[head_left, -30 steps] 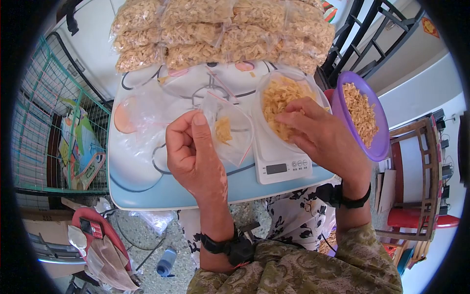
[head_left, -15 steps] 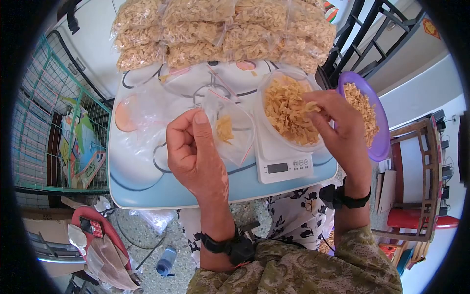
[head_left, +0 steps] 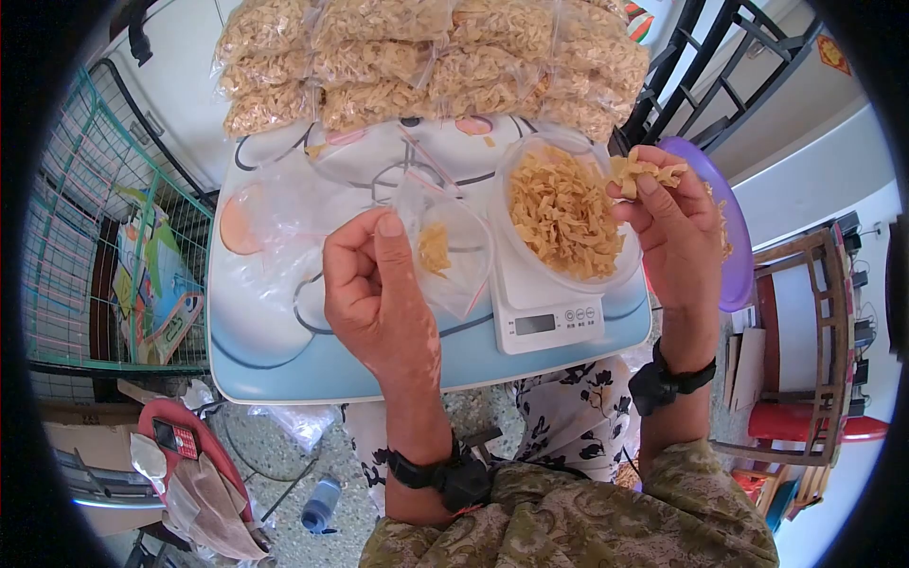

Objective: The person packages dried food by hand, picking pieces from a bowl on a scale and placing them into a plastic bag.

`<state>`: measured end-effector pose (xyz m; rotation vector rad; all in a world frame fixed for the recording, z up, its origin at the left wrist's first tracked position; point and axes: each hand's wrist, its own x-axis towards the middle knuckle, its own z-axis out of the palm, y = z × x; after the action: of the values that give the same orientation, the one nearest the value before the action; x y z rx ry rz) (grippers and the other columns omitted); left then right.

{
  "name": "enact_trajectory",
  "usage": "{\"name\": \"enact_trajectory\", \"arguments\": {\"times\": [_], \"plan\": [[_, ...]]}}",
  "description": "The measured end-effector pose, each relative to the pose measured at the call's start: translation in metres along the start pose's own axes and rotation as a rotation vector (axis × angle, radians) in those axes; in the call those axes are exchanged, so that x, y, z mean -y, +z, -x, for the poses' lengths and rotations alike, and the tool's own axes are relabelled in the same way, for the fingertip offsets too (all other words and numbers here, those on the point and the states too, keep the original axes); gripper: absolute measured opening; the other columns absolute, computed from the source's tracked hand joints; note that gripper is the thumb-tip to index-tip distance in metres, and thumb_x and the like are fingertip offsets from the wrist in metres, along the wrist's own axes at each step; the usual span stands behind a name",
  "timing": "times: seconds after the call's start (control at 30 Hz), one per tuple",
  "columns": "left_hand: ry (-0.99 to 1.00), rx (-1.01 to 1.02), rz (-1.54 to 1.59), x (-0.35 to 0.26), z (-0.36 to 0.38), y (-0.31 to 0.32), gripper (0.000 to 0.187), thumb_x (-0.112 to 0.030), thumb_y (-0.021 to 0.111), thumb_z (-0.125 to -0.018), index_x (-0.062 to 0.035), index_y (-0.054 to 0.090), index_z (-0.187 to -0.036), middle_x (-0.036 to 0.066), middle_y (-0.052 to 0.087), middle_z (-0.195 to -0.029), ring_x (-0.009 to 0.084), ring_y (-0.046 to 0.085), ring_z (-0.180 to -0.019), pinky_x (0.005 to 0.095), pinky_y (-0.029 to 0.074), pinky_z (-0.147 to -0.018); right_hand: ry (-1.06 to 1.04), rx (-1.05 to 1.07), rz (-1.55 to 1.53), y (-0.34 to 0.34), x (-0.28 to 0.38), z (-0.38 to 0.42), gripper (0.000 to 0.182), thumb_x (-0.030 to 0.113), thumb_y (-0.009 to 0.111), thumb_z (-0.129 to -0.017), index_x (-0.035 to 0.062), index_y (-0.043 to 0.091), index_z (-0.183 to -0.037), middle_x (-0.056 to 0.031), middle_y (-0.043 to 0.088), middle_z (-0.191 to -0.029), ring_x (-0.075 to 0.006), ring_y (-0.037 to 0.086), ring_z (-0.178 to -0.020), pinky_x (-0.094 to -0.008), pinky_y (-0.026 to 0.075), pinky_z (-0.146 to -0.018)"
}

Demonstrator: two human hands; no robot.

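Note:
My left hand (head_left: pixel 371 275) is closed in a pinch at the edge of a clear zip bag (head_left: pixel 467 260). A few yellowish dried flakes (head_left: pixel 434 249) lie inside that bag. Between the thumb and fingers of my right hand (head_left: pixel 680 225) is a small bunch of dried strips (head_left: pixel 644 174), raised just right of a clear plastic bowl (head_left: pixel 508 216). Pale tan dried strips (head_left: pixel 565 213) fill much of the bowl, which rests on a white digital kitchen scale (head_left: pixel 559 327).
Filled bags (head_left: pixel 379 66) of the same strips are stacked along the back of the table (head_left: pixel 284 364). Loose clear bags (head_left: pixel 298 213) lie at left. A purple basin (head_left: pixel 741 275) stands beyond the right edge, partly behind my right hand. A green wire cage (head_left: pixel 123 237) is at left.
My right hand has moved right and up, away from the bowl, and turned, with a bunch of dried strips in its fingers. My left hand has stayed in place.

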<state>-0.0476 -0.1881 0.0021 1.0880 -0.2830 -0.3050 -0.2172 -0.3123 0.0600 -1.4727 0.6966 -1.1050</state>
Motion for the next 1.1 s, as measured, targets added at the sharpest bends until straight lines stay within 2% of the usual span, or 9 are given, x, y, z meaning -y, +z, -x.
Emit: {"name": "enact_trajectory", "arguments": {"times": [0.17,0.3,0.4,0.6,0.67,0.7,0.77,1.03,1.1], "plan": [[0.011,0.012,-0.018,0.005,0.0,0.0,0.015,-0.017,0.062,-0.092,-0.0031,0.062,-0.095,-0.004,0.056,-0.076,0.0004,0.043,-0.06,0.016,0.034,-0.051,0.115,0.019,-0.28,-0.003,0.001,0.001,0.027,0.004,0.052,-0.093,-0.0053,0.052,-0.119,-0.015,0.063,-0.101,-0.0235,0.066,-0.091,-0.0277,0.059,-0.075],[-0.023,0.065,0.005,0.003,-0.001,-0.004,0.013,-0.012,0.059,-0.093,-0.0001,0.058,-0.098,-0.002,0.057,-0.075,-0.0005,0.048,-0.064,0.0136,0.038,-0.057,0.142,0.006,-0.269,0.004,0.003,0.005,0.028,0.007,0.054,-0.093,-0.0036,0.052,-0.12,-0.0122,0.062,-0.104,-0.0198,0.065,-0.092,-0.0231,0.057,-0.074],[-0.033,0.066,0.01,0.004,0.0,-0.003,0.013,-0.012,0.06,-0.093,-0.0002,0.058,-0.098,-0.003,0.057,-0.075,-0.0009,0.048,-0.064,0.0131,0.037,-0.056,0.118,0.004,-0.333,0.015,0.004,0.012,0.028,0.005,0.053,-0.093,-0.0042,0.051,-0.12,-0.0142,0.063,-0.104,-0.0238,0.067,-0.091,-0.0278,0.059,-0.074],[-0.025,0.079,0.028,0.005,0.0,-0.001,0.012,-0.012,0.06,-0.093,-0.0006,0.058,-0.097,-0.004,0.056,-0.072,-0.0014,0.046,-0.061,0.013,0.035,-0.053,-0.164,0.048,-0.005,0.063,0.016,0.031,0.026,0.001,0.056,-0.09,-0.0035,0.054,-0.116,-0.012,0.062,-0.103,-0.0213,0.064,-0.091,-0.029,0.055,-0.075],[-0.018,0.07,0.015,0.005,0.0,-0.001,0.012,-0.012,0.06,-0.093,-0.0007,0.058,-0.097,-0.004,0.055,-0.071,-0.0016,0.046,-0.06,0.0131,0.035,-0.052,-0.59,0.226,0.462,0.068,0.011,0.029,0.029,0.004,0.061,-0.087,-0.0021,0.055,-0.115,-0.0138,0.059,-0.108,-0.0197,0.061,-0.091,-0.0265,0.053,-0.073],[-0.013,0.064,0.004,0.005,0.0,-0.001,0.012,-0.012,0.06,-0.093,-0.0008,0.059,-0.097,-0.005,0.055,-0.069,-0.0017,0.046,-0.06,0.0131,0.035,-0.052,-0.59,0.229,0.461,0.072,0.009,0.027,0.029,0.004,0.061,-0.087,-0.0021,0.055,-0.115,-0.0138,0.059,-0.108,-0.0197,0.061,-0.091,-0.0265,0.053,-0.073],[-0.02,0.065,0.009,0.005,0.001,-0.002,0.015,-0.015,0.061,-0.092,-0.001,0.059,-0.097,-0.003,0.057,-0.075,0.0004,0.048,-0.063,0.0149,0.038,-0.055,-0.813,0.367,0.687,0.081,0.005,0.024,0.032,0.001,0.064,-0.081,0.0006,0.057,-0.112,-0.0141,0.06,-0.106,-0.0213,0.061,-0.091,-0.0276,0.052,-0.071],[-0.012,0.075,0.001,0.002,0.0,-0.006,0.017,-0.018,0.062,-0.092,-0.0013,0.06,-0.096,-0.001,0.06,-0.08,0.0024,0.052,-0.069,0.0164,0.041,-0.058,-0.51,0.344,0.737,0.102,-0.004,0.038,0.029,-0.004,0.067,-0.076,0.003,0.058,-0.102,-0.0114,0.061,-0.101,-0.0243,0.062,-0.084,-0.0279,0.051,-0.063],[0.002,0.042,0.026,0.005,-0.001,-0.004,0.013,-0.013,0.061,-0.093,-0.0007,0.059,-0.096,-0.004,0.058,-0.07,-0.0022,0.045,-0.059,0.0129,0.034,-0.05,-0.433,0.318,0.753,0.103,-0.001,0.039,0.029,-0.004,0.068,-0.075,0.0028,0.057,-0.101,-0.0111,0.061,-0.1,-0.0244,0.062,-0.083,-0.0282,0.051,-0.062]]}}
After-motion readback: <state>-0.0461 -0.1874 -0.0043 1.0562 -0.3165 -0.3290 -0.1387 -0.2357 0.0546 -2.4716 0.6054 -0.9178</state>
